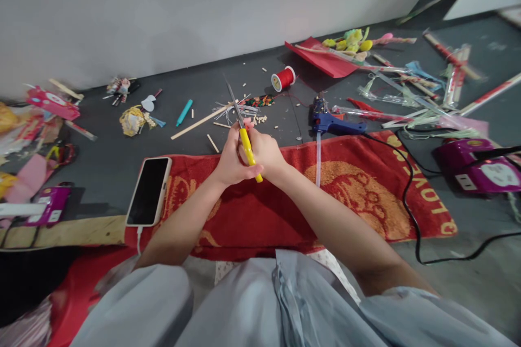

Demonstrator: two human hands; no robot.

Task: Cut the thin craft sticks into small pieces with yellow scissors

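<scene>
My left hand (233,158) is closed around a yellow-handled knife (248,153), its thumb lying across the lower handle. The thin grey blade points up and away over the table. Pressed against it, my right hand (266,150) is curled with fingers folded in; what they hold, if anything, is hidden. Both hands are above the near edge of the dark table, over a red towel (260,211). Just beyond them lie small pale cut stick pieces (259,119), a long thin wooden stick (195,123) and a bundle of white wires (230,110).
A phone (148,191) on a cable lies left, near a teal capped pen (184,113). A red thread spool (283,79) stands behind. Rightward are a blue glue gun (340,123), red paper (321,59), wrapped sticks and a purple power socket (476,165) with black cords.
</scene>
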